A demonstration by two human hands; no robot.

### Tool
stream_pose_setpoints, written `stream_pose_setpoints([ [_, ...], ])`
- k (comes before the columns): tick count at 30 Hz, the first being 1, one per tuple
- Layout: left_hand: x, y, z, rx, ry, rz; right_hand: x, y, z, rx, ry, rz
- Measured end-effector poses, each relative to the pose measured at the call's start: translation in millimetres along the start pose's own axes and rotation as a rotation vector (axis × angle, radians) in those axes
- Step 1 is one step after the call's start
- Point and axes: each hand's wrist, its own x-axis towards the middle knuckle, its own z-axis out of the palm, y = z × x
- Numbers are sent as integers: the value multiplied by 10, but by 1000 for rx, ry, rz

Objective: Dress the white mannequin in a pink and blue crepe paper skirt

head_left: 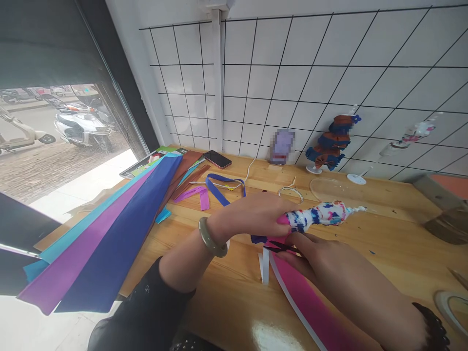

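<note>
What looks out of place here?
The blue sheet, purple sheet and turquoise sheet jut past the left edge of the table, an untidy overhang. A small blue scrap lies loose beyond the right hand. No spill stands out.

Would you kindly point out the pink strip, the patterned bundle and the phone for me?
Pink strip (310, 298), head view: on its broad pink face.
Patterned bundle (317, 215), head view: on the middle of its wrapped body.
Phone (217, 159), head view: on its dark screen.
</note>
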Motion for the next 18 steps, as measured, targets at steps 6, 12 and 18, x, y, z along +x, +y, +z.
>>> stream_pose_setpoints([
  [6,-15,-20,-1,5,8,0,28,8,-35,5,-38,14],
  [12,-18,-31,-12,-23,37,9,0,16,-74,-35,-30,15],
  [18,-21,-17,-19,-45,32,-24,11,-5,-63,-26,-12,-27],
])
